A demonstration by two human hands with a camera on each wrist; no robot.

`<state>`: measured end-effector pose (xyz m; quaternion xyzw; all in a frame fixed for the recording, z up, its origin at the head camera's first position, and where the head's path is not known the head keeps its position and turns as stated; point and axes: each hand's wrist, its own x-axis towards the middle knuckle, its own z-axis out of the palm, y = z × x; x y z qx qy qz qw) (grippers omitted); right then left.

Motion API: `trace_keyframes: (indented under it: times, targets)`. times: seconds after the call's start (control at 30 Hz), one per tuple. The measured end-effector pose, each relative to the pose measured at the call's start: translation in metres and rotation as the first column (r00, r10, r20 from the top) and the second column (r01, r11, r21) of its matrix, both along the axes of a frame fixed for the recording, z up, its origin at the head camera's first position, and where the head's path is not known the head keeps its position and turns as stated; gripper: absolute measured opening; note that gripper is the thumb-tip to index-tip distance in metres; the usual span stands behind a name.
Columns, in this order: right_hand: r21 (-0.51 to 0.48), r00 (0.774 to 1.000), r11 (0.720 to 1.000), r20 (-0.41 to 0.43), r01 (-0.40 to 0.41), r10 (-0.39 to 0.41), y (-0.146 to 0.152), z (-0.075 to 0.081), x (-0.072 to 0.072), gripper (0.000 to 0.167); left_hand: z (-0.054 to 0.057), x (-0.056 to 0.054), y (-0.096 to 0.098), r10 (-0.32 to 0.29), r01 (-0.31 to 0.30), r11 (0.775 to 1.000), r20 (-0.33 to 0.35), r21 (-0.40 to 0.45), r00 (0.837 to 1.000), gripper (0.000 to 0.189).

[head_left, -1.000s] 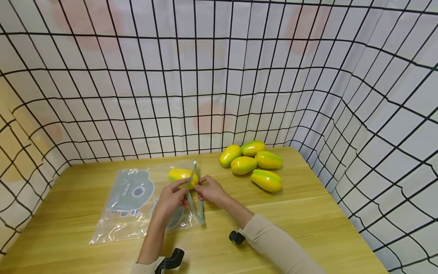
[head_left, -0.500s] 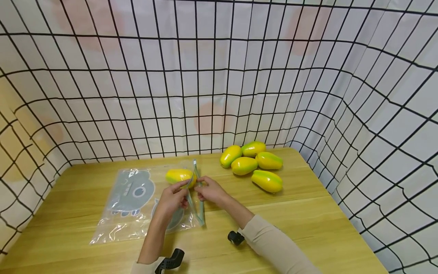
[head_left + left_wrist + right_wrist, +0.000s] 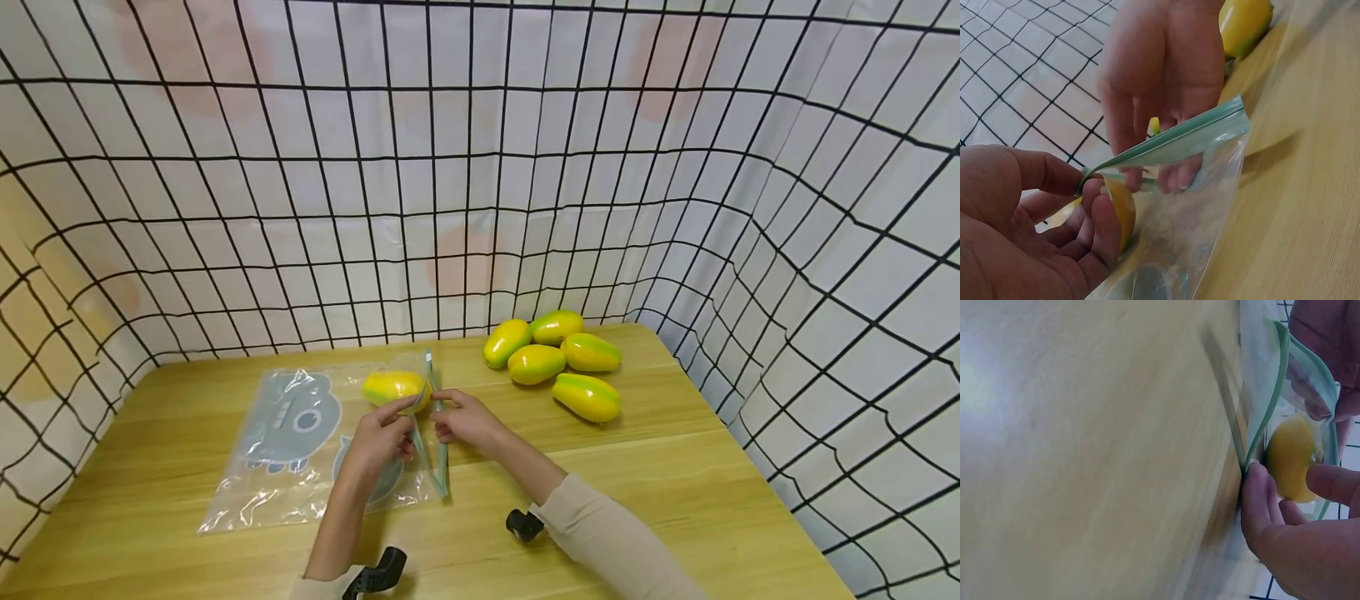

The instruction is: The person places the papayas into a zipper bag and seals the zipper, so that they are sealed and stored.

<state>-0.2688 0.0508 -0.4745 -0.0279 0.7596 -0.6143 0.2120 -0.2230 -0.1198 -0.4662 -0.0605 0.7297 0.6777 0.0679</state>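
A clear zip bag [image 3: 300, 417] with grey-blue cartoon prints lies flat, its green-edged mouth raised toward the right. One yellow-green, papaya-shaped fruit [image 3: 392, 387] rests just inside that mouth. My left hand [image 3: 381, 437] pinches one green edge between thumb and fingers, lifting it in the left wrist view. On the opposite edge, my right hand [image 3: 468, 421] touches the bag with its fingertips. The right wrist view shows that thumb standing apart from the fingers, near the fruit [image 3: 1292, 456] visible through the opening.
Several more yellow-green fruits [image 3: 536, 365] are grouped at the back right of the wooden table [image 3: 675, 483]. Black netting [image 3: 465, 183] over white sheeting encloses the back and sides. A black wrist camera [image 3: 382, 571] sits on the left wrist, another [image 3: 523, 525] on the right.
The fruit at the bag mouth has shifted slightly left, further into the bag. My right hand's pinch has loosened, its index finger now straighter. The left hand stays almost in place.
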Motion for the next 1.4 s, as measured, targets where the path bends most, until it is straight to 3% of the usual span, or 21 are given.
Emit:
trace_keyframes:
  times: [0.3,0.57,0.83,1.07,1.4]
  targets:
    - [0.036,0.998,0.999,-0.058,0.027,-0.025,0.014,0.018,-0.002,0.048,-0.004,-0.002,-0.001,0.014,-0.015,0.999,0.017,0.034,1.000,0.049]
    - [0.117,0.993,0.991,-0.107,0.065,-0.052,0.039,0.036,-0.010,0.049,-0.003,-0.003,0.000,-0.018,0.017,0.999,0.011,0.047,1.000,0.049]
    - [0.161,0.985,0.983,-0.160,0.091,-0.065,0.060,0.058,-0.009,0.051,-0.003,-0.002,0.000,-0.027,0.026,0.999,0.026,0.030,0.999,0.050]
    - [0.244,0.979,0.961,-0.185,0.128,-0.083,0.084,0.072,-0.010,0.060,-0.003,-0.001,-0.001,-0.018,0.018,1.000,0.030,0.025,0.999,0.050]
    - [0.322,0.967,0.933,-0.240,0.163,-0.086,0.115,0.081,-0.009,0.065,-0.005,-0.002,0.000,-0.016,0.016,1.000,0.029,0.023,0.999,0.050]
